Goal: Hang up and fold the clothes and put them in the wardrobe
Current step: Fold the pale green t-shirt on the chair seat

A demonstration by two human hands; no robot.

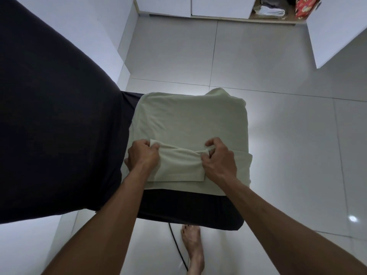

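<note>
A pale green garment (190,120) lies spread on a dark-covered surface (190,211) in the middle of the head view. Its near part is folded over into a narrower band (178,165). My left hand (142,155) pinches the band's left end with curled fingers. My right hand (218,159) grips the band's right end, fingers bunching the cloth. Both hands sit at the near edge of the garment, about a forearm apart.
A large dark cloth mass (55,116) fills the left side. An open wardrobe (278,18) stands far ahead with folded clothes (270,10) on its shelf and a white door (337,32) swung out. A black cable (176,247) and a bare foot (192,247) are on the tiled floor.
</note>
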